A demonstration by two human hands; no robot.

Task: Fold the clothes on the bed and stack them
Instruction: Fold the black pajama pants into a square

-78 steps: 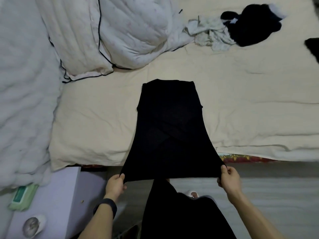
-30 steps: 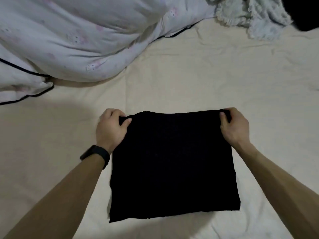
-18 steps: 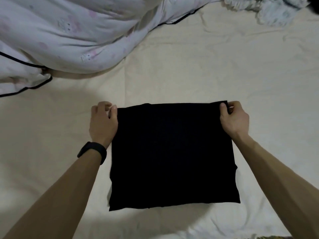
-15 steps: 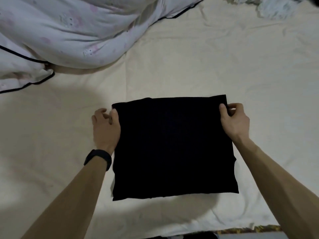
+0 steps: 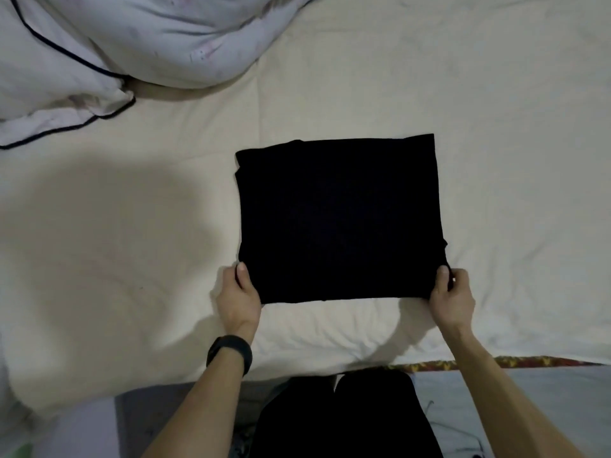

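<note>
A pale quilt (image 5: 148, 38) with dark piping lies bunched at the far left, across the head of the bed (image 5: 99, 259), one corner flopped onto the cream sheet. A broad shadow falls on the sheet below it.

Reaching in from the near edge, the left forearm wears a black band (image 5: 229, 353) at the wrist. The left hand (image 5: 238, 299) has its grip pinching the near left corner of the garment (image 5: 337, 219). The thumb (image 5: 244, 276) lies on top of the cloth and the fingers are out of sight beneath.

The garment is black and folded into a near-square. It lies flat on the sheet a little right of centre, well apart from the quilt. Its far left corner shows a small step where the layers do not line up. Below it, between the arms, the person's dark trousers (image 5: 347, 418) stand against the bed's edge.

The right hand (image 5: 451, 299) pinches the near right corner, thumb on top and fingers curled at the edge. Past that wrist a patterned strip (image 5: 496, 361) runs along the bed's near side.
</note>
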